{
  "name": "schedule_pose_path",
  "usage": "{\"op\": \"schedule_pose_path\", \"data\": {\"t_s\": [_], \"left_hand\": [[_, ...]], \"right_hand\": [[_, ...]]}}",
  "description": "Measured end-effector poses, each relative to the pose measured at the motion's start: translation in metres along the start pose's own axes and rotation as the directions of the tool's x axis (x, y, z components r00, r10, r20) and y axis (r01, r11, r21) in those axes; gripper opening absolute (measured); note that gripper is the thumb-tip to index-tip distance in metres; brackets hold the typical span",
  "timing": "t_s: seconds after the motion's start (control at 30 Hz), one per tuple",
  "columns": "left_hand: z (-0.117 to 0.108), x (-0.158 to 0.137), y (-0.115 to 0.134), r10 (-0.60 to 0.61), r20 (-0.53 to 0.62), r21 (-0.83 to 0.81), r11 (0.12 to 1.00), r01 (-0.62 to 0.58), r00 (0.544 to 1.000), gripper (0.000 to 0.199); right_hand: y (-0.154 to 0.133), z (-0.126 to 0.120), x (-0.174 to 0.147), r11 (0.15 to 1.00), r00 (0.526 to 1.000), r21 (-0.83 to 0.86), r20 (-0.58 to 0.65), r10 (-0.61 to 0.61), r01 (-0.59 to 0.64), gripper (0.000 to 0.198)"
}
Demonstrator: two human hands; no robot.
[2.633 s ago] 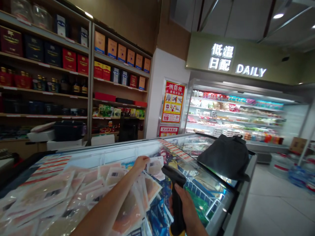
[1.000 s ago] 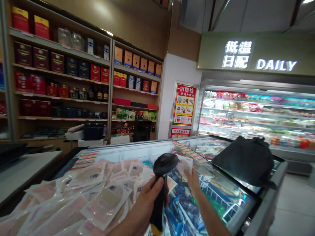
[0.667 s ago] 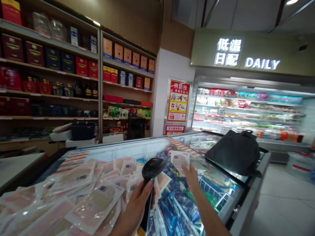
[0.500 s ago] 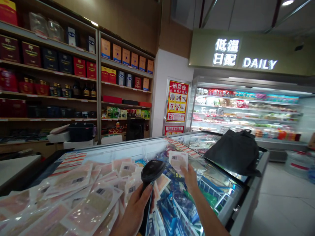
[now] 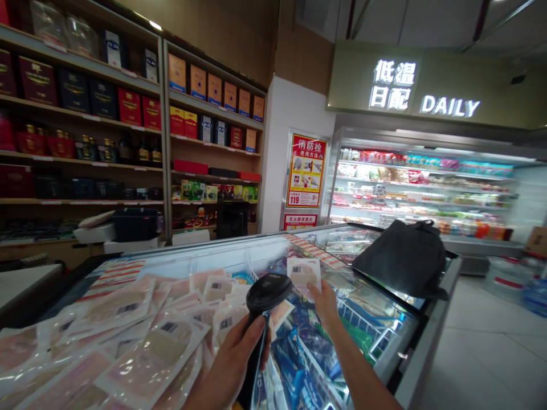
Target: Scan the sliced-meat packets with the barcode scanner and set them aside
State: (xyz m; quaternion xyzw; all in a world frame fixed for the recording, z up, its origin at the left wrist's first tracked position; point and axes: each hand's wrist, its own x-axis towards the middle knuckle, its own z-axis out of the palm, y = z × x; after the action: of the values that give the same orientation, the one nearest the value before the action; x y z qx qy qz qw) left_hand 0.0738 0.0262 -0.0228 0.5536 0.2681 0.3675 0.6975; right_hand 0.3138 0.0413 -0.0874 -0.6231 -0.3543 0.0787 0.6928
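Scanner (image 5: 261,319) in the left hand (image 5: 233,370) – one black handheld unit, its handle running up out of the fist and leaning a little to the right, the rounded head at the top turned toward the far side of the freezer. The left hand's fingers are clenched round the handle, thumb along its front.

Just right of that head and slightly beyond it, the right hand (image 5: 325,304) pinches one small packet (image 5: 303,273) by its lower edge – the packet stands upright above the fingers, its printed label facing back toward the scanner head, near it but not touching.

Left of and below the left hand lies a heap of flat, pinkish sealed packets (image 5: 141,341), too overlapped to count. Beyond the right hand, further right, one black bag (image 5: 401,259) rests on the glass lid of the chest freezer (image 5: 423,336).
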Motion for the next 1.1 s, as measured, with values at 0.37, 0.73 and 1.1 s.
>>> {"op": "schedule_pose_path", "data": {"t_s": [0.37,0.73,1.1], "left_hand": [[0.011,-0.022,0.016,-0.031,0.116,0.037,0.999,0.027,0.993,0.033],[0.009,-0.022,0.015,-0.024,0.097,0.000,1.000,0.024,0.995,0.033],[0.010,-0.026,0.025,-0.182,0.107,-0.153,0.968,0.197,0.977,0.033]], "right_hand": [[0.001,0.002,0.000,0.997,0.997,-0.070,-0.063,-0.041,0.037,0.038],[0.002,-0.001,0.000,0.994,0.996,-0.104,-0.083,-0.045,0.037,0.038],[-0.005,0.002,-0.002,0.995,0.997,-0.100,-0.069,-0.021,0.014,0.035]]}}
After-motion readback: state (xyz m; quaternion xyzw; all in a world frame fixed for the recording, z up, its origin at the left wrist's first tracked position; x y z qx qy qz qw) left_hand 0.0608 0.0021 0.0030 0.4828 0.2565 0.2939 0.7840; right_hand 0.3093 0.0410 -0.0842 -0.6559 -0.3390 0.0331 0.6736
